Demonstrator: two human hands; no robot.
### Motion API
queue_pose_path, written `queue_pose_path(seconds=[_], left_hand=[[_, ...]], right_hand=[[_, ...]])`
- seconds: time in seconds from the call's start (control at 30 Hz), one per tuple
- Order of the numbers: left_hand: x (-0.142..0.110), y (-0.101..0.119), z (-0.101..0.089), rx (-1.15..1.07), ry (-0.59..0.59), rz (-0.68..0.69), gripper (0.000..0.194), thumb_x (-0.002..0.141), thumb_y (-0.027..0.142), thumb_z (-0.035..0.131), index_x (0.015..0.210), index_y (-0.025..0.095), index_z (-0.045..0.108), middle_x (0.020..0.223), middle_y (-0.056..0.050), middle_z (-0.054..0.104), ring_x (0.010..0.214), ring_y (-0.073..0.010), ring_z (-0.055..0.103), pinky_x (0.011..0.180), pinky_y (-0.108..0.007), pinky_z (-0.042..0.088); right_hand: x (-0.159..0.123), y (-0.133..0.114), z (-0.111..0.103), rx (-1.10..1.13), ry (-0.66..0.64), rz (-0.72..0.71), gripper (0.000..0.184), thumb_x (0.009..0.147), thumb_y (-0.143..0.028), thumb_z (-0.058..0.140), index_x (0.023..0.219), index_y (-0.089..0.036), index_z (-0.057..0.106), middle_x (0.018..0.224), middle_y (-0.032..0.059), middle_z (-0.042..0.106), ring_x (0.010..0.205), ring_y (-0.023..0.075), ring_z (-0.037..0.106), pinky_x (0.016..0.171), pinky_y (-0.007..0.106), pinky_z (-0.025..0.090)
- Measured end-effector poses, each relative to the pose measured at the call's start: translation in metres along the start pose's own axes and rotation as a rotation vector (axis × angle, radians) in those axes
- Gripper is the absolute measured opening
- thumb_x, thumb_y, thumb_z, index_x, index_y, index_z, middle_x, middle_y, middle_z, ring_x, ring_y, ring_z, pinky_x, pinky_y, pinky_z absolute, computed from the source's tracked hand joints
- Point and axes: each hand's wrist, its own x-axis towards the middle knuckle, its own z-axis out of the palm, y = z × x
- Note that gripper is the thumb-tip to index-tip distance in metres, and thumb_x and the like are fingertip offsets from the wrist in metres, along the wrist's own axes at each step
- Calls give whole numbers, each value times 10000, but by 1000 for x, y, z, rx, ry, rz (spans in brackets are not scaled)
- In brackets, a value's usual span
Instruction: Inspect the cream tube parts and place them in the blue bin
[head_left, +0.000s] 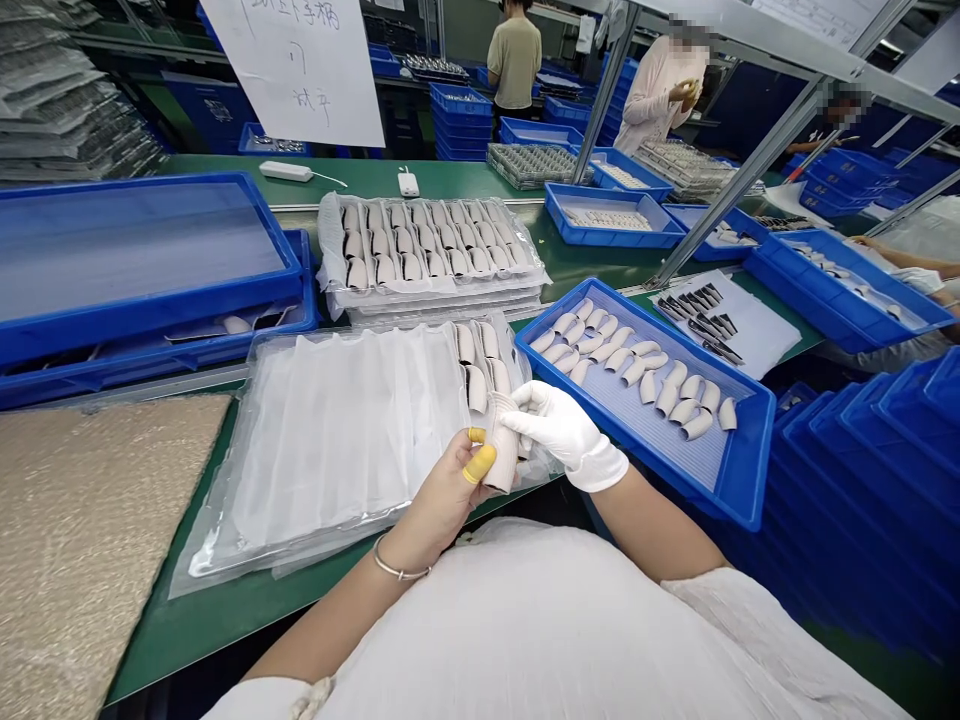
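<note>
My left hand (444,485), with yellow finger cots on its thumb and a fingertip, is closed around the lower part of a cream curved shell piece (501,450). My right hand (559,428), in a white glove, pinches the same piece near its upper end. Beneath and behind the hands lies a clear plastic tray (225,520), covered for the most part by a white translucent sheet (352,420). Similar cream pieces (466,345) sit in its uncovered right-hand columns. On the right, a blue bin (759,440) holds many loose cream pieces (615,345).
Behind stands a stack of filled plastic trays (442,295). Large blue bins (259,235) flank it on the left, beside a beige foam-like sheet (97,500). Dark pieces (705,315) rest on white paper; a metal post (720,205) rises there. Two people (516,55) stand beyond.
</note>
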Motion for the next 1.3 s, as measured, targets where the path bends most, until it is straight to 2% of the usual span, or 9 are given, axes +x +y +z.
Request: queue_pose_path(seconds=[0.17, 0.43, 0.6, 0.7, 0.8, 0.93, 1.03, 1.17, 1.3], left_hand=[[-1, 1, 2, 118, 70, 64, 543, 714, 602, 796, 956, 208, 511, 860, -4, 665, 750, -145, 614, 714, -299, 525], [8, -5, -2, 197, 67, 173, 525, 704, 563, 798, 890, 227, 440, 686, 68, 559, 585, -104, 507, 577, -238, 411], [7, -6, -2, 316, 85, 199, 425, 735, 412, 797, 874, 233, 438, 707, 65, 537, 616, -112, 506, 573, -234, 406], [7, -8, -6, 421, 121, 196, 367, 764, 358, 780, 894, 232, 461, 710, 54, 564, 619, -122, 527, 583, -245, 424], [7, -8, -9, 468, 145, 212, 362, 781, 367, 783, 912, 229, 475, 694, 57, 569, 616, -122, 536, 582, -239, 420], [4, -5, -8, 261, 53, 190, 461, 805, 543, 740, 1044, 206, 537, 810, 5, 648, 708, -149, 609, 669, -273, 488], [3, -5, -5, 17, -59, 12, 556, 849, 648, 623, 1116, 160, 617, 928, -79, 710, 790, -201, 677, 741, -335, 552], [6, -15, -8, -268, -238, -206, 535, 817, 592, 704, 1078, 125, 700, 995, -115, 744, 825, -201, 725, 730, -288, 597], [7, -21, -11, -469, -320, -249, 467, 815, 518, 741, 1099, 148, 710, 1072, -101, 758, 872, -170, 740, 726, -224, 610]], right_hand=[[0, 3, 0, 23, -8, 29, 368, 814, -504, 762, 917, -186, 610, 713, -24, 607, 527, 102, 539, 495, 240, 447], [-1, -1, 3, -10, -2, -25, 322, 829, -449, 735, 954, -183, 602, 820, -2, 617, 662, 129, 575, 607, 271, 478], [0, -4, 3, -298, -3, -134, 285, 901, -479, 640, 859, -201, 591, 735, -20, 557, 653, 140, 507, 634, 292, 424], [1, -5, 4, -440, -18, -249, 387, 961, -485, 550, 693, -213, 485, 653, -29, 465, 621, 139, 428, 636, 302, 377], [2, -4, 5, -491, -6, -328, 414, 992, -465, 495, 665, -222, 421, 641, -29, 407, 621, 147, 392, 653, 313, 357], [6, 3, 5, -230, 26, -207, 364, 979, -534, 506, 807, -216, 544, 701, -17, 496, 635, 146, 449, 634, 300, 389], [10, 13, 8, 122, 40, -66, 409, 907, -618, 591, 848, -215, 555, 654, -41, 462, 551, 113, 396, 532, 256, 357], [11, 24, 17, 407, 14, -24, 431, 851, -632, 667, 842, -218, 549, 644, -50, 462, 516, 91, 376, 488, 226, 342], [8, 27, 24, 472, 29, -24, 457, 801, -652, 713, 811, -224, 555, 671, -35, 504, 538, 99, 416, 504, 231, 382]])
